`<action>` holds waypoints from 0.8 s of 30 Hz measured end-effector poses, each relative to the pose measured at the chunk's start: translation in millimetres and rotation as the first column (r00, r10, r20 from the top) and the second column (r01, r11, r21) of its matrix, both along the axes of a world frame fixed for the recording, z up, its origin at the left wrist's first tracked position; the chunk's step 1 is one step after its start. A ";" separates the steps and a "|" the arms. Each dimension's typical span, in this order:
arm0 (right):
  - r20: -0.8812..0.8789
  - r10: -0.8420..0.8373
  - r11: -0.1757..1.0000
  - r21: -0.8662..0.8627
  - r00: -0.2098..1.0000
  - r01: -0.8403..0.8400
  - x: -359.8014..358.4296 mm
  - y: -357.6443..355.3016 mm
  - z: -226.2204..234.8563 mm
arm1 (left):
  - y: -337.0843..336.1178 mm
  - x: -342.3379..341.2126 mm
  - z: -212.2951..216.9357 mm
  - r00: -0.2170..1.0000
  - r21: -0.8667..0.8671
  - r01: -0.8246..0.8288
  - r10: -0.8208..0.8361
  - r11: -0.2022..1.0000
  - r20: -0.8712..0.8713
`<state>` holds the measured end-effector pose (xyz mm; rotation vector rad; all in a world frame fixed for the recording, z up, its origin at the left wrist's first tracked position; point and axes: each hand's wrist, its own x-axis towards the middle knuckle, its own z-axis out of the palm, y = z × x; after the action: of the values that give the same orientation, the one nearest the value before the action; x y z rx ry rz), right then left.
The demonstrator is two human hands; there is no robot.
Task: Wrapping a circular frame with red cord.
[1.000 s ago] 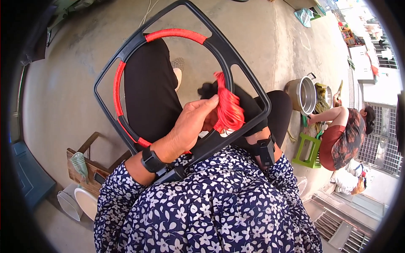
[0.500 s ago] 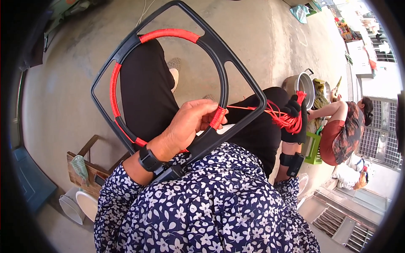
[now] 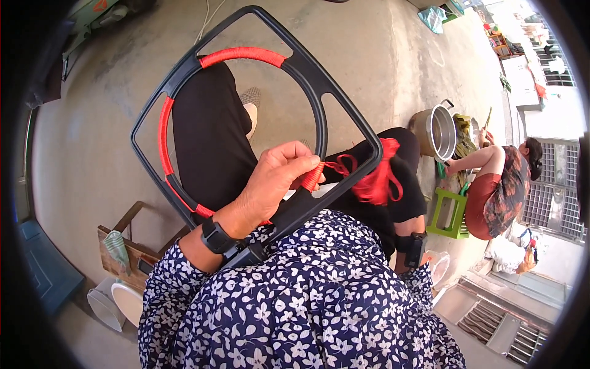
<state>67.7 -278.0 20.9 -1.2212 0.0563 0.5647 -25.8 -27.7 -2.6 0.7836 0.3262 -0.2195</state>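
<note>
A black square plastic frame [image 3: 355,115] with a round inner ring rests tilted over my lap. Red cord wraps parts of the ring, with a long wound section [image 3: 244,55] at the top. My left hand [image 3: 279,175] pinches the short cord winding [image 3: 313,176] on the ring's right side, thumb on top. From there a slack strand runs to a bundle of red cord [image 3: 376,181] by the frame's right corner. My right hand [image 3: 407,187], in a black glove, holds this bundle; its fingers are blurred and partly hidden.
On the left stand a wooden stool [image 3: 114,246] with a striped cloth [image 3: 115,247] and a pale bin [image 3: 106,304]. To the right are a metal pot [image 3: 424,129], a green plastic stool [image 3: 452,212] and a seated person [image 3: 501,190].
My right hand has moved left, bringing the cord bundle nearer the frame. The strand, taut before, now hangs in loops. My left thumb has shifted onto the winding.
</note>
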 end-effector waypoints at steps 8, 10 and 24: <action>0.316 0.433 0.883 -0.336 0.844 -0.327 27.1 48.1 -23.9 | -1.5 0.0 9.7 0.998 0.098 -0.005 -0.002 0.995 0.068; 0.681 0.666 0.746 -0.620 0.304 -0.243 34.1 62.6 -10.0 | -2.8 0.8 10.1 0.997 0.084 -0.030 0.023 0.996 0.076; 0.391 0.431 0.804 0.242 0.813 -0.543 -0.6 116.3 7.1 | -5.6 4.8 4.0 0.987 0.051 -0.162 0.161 0.985 0.013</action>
<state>67.0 -161.7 28.0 -0.9607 -0.6377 0.7859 -21.0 -33.3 1.4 0.8052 0.3866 -0.0551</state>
